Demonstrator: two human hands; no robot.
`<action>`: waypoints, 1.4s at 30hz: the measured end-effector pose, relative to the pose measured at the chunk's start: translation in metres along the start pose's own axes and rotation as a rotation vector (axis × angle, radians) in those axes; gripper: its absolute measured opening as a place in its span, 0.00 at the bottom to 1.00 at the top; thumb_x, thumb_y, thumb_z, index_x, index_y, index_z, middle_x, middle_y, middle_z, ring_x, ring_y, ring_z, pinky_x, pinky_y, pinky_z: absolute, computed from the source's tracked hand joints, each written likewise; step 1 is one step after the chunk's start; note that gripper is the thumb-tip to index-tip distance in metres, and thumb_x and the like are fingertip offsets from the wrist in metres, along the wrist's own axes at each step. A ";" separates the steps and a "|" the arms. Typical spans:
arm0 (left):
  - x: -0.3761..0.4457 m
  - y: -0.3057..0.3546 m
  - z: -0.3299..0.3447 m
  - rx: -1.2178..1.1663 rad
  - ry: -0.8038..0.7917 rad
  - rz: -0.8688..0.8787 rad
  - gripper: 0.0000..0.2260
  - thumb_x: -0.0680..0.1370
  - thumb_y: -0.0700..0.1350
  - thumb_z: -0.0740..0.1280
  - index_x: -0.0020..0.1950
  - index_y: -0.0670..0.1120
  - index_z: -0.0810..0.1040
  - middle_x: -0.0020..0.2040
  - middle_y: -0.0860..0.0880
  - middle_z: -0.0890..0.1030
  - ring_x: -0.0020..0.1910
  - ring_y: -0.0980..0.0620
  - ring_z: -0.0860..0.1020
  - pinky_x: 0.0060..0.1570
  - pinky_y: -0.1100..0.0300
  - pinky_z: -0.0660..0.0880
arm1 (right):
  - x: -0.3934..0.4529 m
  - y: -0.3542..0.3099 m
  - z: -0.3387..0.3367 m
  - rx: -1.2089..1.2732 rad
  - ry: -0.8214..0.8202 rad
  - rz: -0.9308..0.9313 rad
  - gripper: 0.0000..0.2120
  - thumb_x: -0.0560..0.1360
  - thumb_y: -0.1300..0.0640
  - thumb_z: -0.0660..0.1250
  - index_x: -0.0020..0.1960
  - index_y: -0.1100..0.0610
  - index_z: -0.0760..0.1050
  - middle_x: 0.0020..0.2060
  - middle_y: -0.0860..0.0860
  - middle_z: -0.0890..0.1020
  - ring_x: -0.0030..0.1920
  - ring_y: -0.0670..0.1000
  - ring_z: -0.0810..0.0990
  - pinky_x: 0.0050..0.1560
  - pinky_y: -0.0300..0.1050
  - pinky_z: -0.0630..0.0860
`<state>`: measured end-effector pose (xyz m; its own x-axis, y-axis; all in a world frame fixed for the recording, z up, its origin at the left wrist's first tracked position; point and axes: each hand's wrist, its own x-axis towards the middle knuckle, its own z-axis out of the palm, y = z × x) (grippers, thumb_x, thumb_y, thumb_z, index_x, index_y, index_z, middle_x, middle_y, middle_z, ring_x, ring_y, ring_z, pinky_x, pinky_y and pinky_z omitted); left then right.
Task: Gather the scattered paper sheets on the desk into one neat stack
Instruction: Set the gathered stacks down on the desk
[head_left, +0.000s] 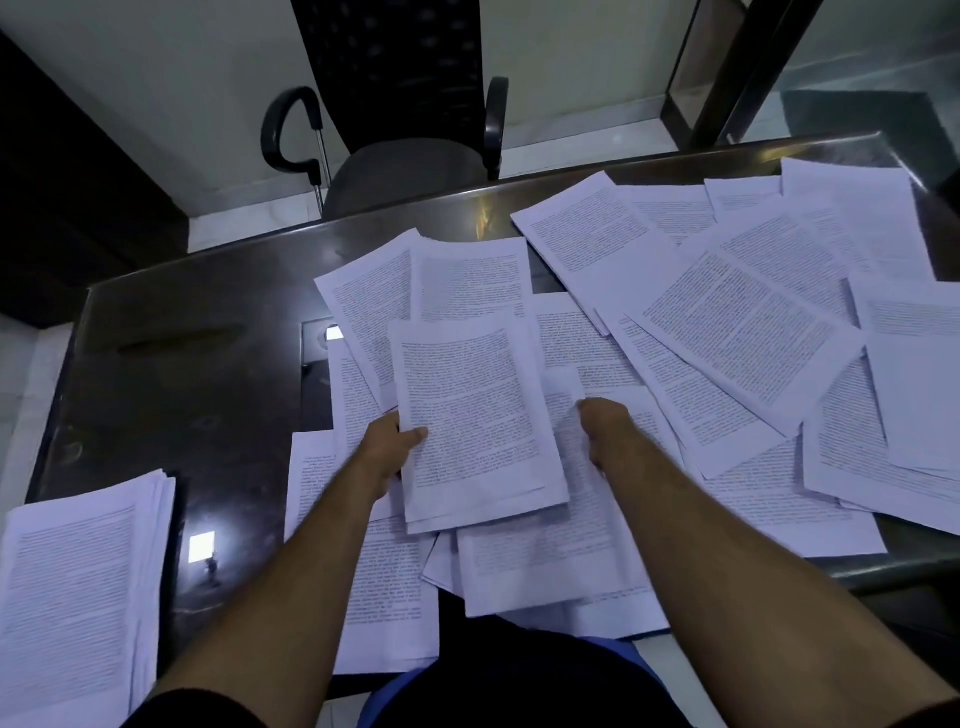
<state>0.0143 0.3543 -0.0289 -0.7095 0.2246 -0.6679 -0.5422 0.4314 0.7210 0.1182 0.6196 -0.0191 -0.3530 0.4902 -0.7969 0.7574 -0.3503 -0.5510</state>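
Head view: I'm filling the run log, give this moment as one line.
left hand: grips small stack of sheets | right hand: pinches loose sheet | scattered sheets: remain on desk

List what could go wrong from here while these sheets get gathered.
1. Several sheets overhang the near edge of the desk; dragging neighbours could likely tip them off.
2. The left hand holds its bundle only at one edge, so the pages may fan out or slide.
3. The right hand pinches a sheet lying under overlapping pages; pulling it might shift or crease them.
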 end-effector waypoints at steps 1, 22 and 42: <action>0.000 -0.002 -0.002 -0.001 -0.024 -0.020 0.18 0.79 0.38 0.67 0.69 0.40 0.74 0.64 0.44 0.79 0.56 0.44 0.79 0.59 0.50 0.76 | -0.001 -0.001 0.000 -0.011 0.015 -0.016 0.19 0.81 0.60 0.58 0.70 0.63 0.71 0.68 0.60 0.75 0.68 0.60 0.74 0.62 0.50 0.75; -0.030 -0.009 0.008 -0.149 -0.068 -0.110 0.19 0.76 0.32 0.69 0.68 0.39 0.75 0.63 0.40 0.80 0.59 0.39 0.79 0.62 0.44 0.75 | -0.004 0.024 0.037 0.308 -0.269 0.002 0.47 0.63 0.28 0.71 0.74 0.54 0.70 0.67 0.52 0.76 0.66 0.59 0.75 0.69 0.61 0.71; -0.093 0.009 -0.174 -0.009 -0.051 -0.165 0.11 0.74 0.32 0.63 0.53 0.36 0.80 0.48 0.40 0.84 0.45 0.41 0.81 0.47 0.51 0.78 | -0.111 0.043 0.174 0.368 -0.510 -0.110 0.16 0.77 0.60 0.68 0.65 0.61 0.77 0.57 0.58 0.84 0.57 0.61 0.82 0.62 0.59 0.77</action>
<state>-0.0027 0.1854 0.0718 -0.5868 0.1951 -0.7859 -0.6541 0.4581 0.6020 0.0944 0.4111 0.0030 -0.7040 0.1293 -0.6983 0.4953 -0.6152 -0.6133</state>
